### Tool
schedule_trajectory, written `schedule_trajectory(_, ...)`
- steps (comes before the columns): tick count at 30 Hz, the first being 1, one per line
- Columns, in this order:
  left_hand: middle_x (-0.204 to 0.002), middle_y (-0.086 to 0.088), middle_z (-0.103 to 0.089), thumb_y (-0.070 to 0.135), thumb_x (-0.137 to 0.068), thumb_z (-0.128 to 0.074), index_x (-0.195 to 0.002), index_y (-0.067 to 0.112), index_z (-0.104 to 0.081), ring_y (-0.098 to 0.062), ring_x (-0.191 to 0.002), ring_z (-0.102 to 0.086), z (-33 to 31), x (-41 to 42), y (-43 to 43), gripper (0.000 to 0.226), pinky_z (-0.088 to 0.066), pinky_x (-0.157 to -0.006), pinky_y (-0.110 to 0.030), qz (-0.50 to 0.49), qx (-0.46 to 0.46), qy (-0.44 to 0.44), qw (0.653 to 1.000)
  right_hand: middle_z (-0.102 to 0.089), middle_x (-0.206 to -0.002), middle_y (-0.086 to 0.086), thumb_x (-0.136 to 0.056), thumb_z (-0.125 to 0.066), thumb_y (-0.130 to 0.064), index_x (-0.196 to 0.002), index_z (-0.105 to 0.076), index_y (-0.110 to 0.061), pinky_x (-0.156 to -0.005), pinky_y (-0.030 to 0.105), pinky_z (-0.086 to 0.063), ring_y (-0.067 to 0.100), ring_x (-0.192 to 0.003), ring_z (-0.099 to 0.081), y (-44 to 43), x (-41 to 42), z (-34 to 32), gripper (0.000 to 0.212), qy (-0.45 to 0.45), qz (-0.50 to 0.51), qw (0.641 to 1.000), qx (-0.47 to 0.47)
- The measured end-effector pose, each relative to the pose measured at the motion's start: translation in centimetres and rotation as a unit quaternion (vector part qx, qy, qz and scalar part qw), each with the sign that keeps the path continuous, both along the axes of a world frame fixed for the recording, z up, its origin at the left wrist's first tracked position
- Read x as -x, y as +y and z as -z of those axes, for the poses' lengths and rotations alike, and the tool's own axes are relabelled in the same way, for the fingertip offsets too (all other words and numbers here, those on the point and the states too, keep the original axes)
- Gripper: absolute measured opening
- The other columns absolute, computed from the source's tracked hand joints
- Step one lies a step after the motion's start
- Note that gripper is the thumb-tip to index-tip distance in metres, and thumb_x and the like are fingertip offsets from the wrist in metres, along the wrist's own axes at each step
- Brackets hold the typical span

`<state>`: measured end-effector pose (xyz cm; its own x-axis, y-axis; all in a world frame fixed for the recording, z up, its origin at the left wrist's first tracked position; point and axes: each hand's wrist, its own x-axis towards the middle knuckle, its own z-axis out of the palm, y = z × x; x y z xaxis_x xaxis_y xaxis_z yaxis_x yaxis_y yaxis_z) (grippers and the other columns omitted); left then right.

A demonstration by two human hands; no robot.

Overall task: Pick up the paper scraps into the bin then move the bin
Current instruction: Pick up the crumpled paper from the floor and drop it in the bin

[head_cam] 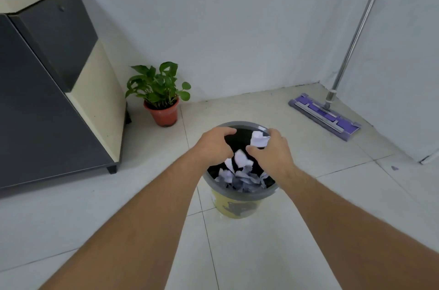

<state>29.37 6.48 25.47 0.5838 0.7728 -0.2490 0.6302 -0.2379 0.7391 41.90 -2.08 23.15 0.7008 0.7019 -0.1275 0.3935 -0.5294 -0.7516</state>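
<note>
Both hands are held over the mouth of the bin (241, 204). The right hand (273, 151) has its grip curled round a white paper scrap (259, 139), thumb below and fingers above; the palm side is hidden, so the contact cannot be seen in full. The left hand (213, 144) has its fingers bent and loosely together above the dark bin lining; whether its grip holds anything cannot be told, since the fingertips curl out of sight. More paper scraps (240, 174) lie heaped inside the bin, with two pieces blurred just beneath the hands. The bin, yellow with a grey rim, stands upright on the tiled floor (308, 151). A potted plant (160, 97) stands near the wall beyond it, beside a dark cabinet (47, 90) cut off at the left edge. A purple mop (332, 109) leans in the right corner, its handle cut off at the top.
</note>
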Motion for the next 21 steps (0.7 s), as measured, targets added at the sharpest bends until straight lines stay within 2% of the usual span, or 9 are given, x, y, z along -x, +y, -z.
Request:
schedule_trajectory(3,-0.147,-0.005,-0.046,-0.005,-0.083,-0.064,-0.143,0.023,-0.047,-0.022,-0.134,-0.044,0.3,0.5,0.1,0.068,-0.041,-0.093,-0.026,-0.009,-0.005,0.002,1.0,-0.054,-0.131,0.009,-0.085,-0.067,-0.027,-0.138,-0.039,-0.015,-0.098,0.045,-0.05,0.027,-0.113,-0.057,0.0,0.3,0.4,0.062,0.003,-0.001,1.0,-0.009)
schedule_trajectory(6,-0.144,-0.006,-0.049,-0.001,-0.083,-0.066,-0.142,0.021,-0.047,-0.024,-0.128,-0.049,0.3,1.7,0.5,0.065,-0.045,-0.095,-0.03,-0.026,-0.017,0.006,0.999,-0.051,-0.136,0.007,-0.087,-0.066,-0.024,-0.139,-0.04,-0.018,-0.099,0.041,-0.05,0.023,-0.112,-0.058,0.0,1.0,0.5,0.058,0.007,-0.009,1.0,-0.017)
schedule_trajectory(9,-0.143,-0.007,-0.048,0.005,-0.082,-0.07,-0.14,0.022,-0.048,-0.025,-0.123,-0.053,0.4,4.5,1.1,0.064,-0.048,-0.092,-0.033,-0.047,-0.023,0.018,0.998,-0.05,-0.132,0.004,-0.088,-0.065,-0.024,-0.135,-0.044,-0.021,-0.088,0.031,-0.051,0.013,-0.094,-0.058,-0.3,3.0,0.5,0.052,-0.011,-0.031,0.999,-0.034)
schedule_trajectory(13,-0.148,-0.007,-0.043,0.011,-0.081,-0.075,-0.144,0.021,-0.044,-0.026,-0.128,-0.049,1.8,10.1,1.9,0.071,-0.046,-0.102,-0.039,-0.084,-0.025,0.052,0.995,-0.05,-0.125,-0.003,-0.088,-0.065,-0.023,-0.132,-0.048,-0.023,-0.075,0.018,-0.045,0.011,-0.094,-0.059,-0.7,7.3,1.3,0.047,-0.031,-0.083,0.994,-0.059)
schedule_trajectory(18,-0.145,-0.011,-0.043,0.021,-0.076,-0.08,-0.143,0.025,-0.043,-0.025,-0.115,-0.056,6.3,17.1,1.1,0.076,-0.048,-0.088,-0.031,-0.104,-0.002,0.116,0.988,-0.049,-0.12,-0.007,-0.087,-0.066,-0.027,-0.127,-0.052,-0.026,-0.085,0.027,-0.054,0.009,-0.091,-0.059,-1.5,13.2,4.1,0.042,-0.01,-0.156,0.986,-0.062)
schedule_trajectory(21,-0.14,-0.009,-0.044,0.027,-0.076,-0.08,-0.145,0.027,-0.04,-0.019,-0.102,-0.055,10.1,20.3,-0.2,0.079,-0.043,-0.081,-0.026,-0.073,-0.002,0.18,0.981,-0.05,-0.115,-0.009,-0.087,-0.065,-0.03,-0.123,-0.053,-0.029,-0.083,0.027,-0.054,0.006,-0.084,-0.056,-2.6,15.8,7.4,0.038,-0.009,-0.2,0.979,-0.046)
